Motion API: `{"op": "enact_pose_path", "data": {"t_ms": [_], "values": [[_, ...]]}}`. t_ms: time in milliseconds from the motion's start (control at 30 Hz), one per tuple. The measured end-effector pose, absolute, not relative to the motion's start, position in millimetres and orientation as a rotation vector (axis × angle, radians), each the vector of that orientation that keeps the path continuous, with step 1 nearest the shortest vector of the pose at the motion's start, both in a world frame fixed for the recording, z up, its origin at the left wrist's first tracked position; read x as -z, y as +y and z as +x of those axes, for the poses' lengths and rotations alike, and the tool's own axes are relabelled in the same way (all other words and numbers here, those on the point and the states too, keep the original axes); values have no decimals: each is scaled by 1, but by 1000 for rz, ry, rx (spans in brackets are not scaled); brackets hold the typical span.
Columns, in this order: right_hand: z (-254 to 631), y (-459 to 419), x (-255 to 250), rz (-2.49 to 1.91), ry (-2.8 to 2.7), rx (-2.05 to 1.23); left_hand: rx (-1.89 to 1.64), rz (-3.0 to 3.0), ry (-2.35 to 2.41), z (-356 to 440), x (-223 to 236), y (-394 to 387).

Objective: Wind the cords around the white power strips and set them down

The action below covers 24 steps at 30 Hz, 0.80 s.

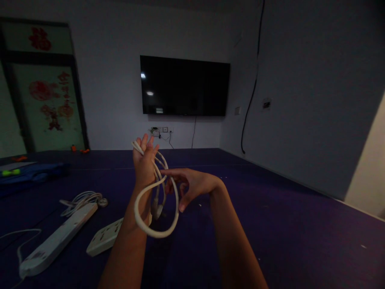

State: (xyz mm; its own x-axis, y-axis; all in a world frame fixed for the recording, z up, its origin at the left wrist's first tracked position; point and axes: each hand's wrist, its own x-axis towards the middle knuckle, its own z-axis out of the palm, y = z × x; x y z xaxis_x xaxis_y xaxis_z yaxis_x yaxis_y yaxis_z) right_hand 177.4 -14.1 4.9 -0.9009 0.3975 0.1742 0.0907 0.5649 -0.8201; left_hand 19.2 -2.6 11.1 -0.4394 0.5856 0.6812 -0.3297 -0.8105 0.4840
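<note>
My left hand (144,162) is raised with its fingers upright, and a thick white cable (153,230) is looped round it. The loops hang down past my left wrist, and a plug end dangles inside them. My right hand (189,185) reaches in from the right with its fingers curled round a strand of the cable beside the left palm. Below, on the dark purple floor (270,224), lies a square white power strip (104,239); part of it is hidden behind my left forearm.
A long white power strip (57,241) with a coiled cord (82,199) lies at the left, and a thin white wire (21,237) further left. A blue object (33,172) rests at the far left. A black TV (184,86) hangs on the far wall above wall sockets (161,129).
</note>
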Motion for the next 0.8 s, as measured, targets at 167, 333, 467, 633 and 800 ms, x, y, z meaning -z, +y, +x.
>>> {"op": "enact_pose_path", "data": {"t_ms": [167,333,467,633,800], "values": [[171,-15,-4,-435,-2456,-1170,-2273,1194,368,15,-13,-4],[160,-20,-4,-466,-2419,-1045,-2319,1171,403,14,-14,-3],[153,-18,-2,-548,-2391,-783,-2365,1177,470,19,-13,-3],[150,-19,-3,-660,-2381,-369,-2321,1256,485,28,-8,-2],[148,-25,-10,-515,-2320,-180,-2196,1322,522,29,-6,-2]]}}
